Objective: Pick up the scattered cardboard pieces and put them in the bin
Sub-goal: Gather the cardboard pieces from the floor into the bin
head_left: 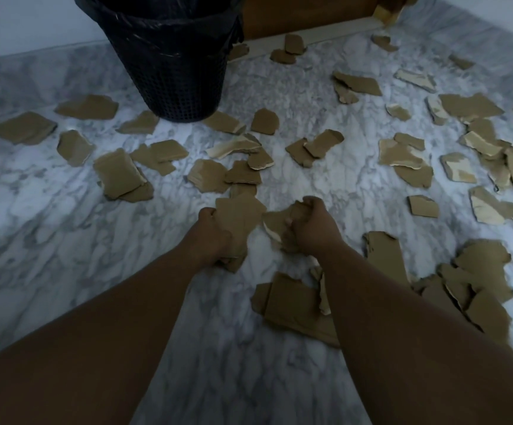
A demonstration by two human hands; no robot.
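Several torn brown cardboard pieces lie scattered over the marble floor (65, 240). My left hand (212, 231) is closed around a flat cardboard piece (239, 216) held upright just above the floor. My right hand (310, 225) grips a crumpled bunch of cardboard scraps (275, 225) right beside it. The black mesh bin (172, 56), lined with a black bag, stands at the back, about an arm's length beyond both hands. A stack of cardboard pieces (292, 305) lies under my right forearm.
A wooden door (304, 13) with a pale threshold strip closes the back right. White wall runs behind the bin on the left. Dense cardboard litter covers the right side (479, 154); the near left floor is bare marble.
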